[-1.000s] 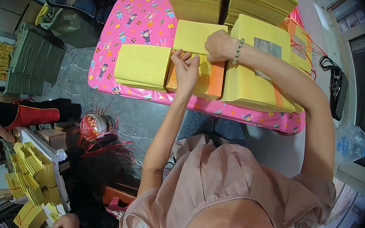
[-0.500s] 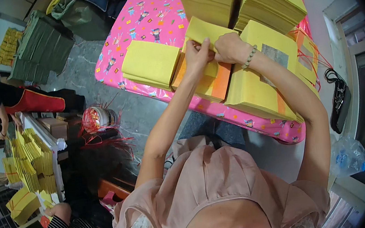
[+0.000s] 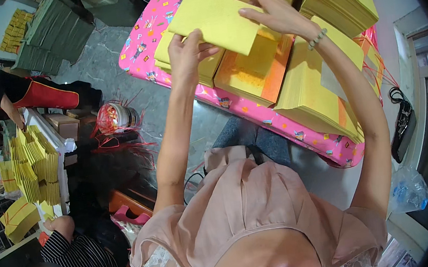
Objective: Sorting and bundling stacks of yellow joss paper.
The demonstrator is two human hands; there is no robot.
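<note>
A folded yellow paper sheet (image 3: 214, 20) is raised above the table, tilted toward the left. My left hand (image 3: 189, 54) pinches its near left edge between thumb and fingers. At its far right edge, my right hand (image 3: 279, 14) has fingers spread, the thumb lying against the paper. Below the sheet is a stack of yellow paper with orange and gold printing (image 3: 249, 74). Partly covered by the raised sheet, a pile of folded yellow paper (image 3: 163, 52) lies to the left. Right of the printed stack stands a thick yellow paper stack (image 3: 314, 88).
More tall yellow stacks (image 3: 341, 0) stand at the far side of the pink patterned tablecloth (image 3: 136, 50). Red strings trail around a bucket (image 3: 116, 118) on the floor. At left, two people work beside bundled yellow paper (image 3: 33, 164). A black bag (image 3: 402, 130) hangs at right.
Both hands have lifted the folded sheet off the printed stack and shifted it left. My right hand's fingers have spread from a closed grip. The view has turned slightly.
</note>
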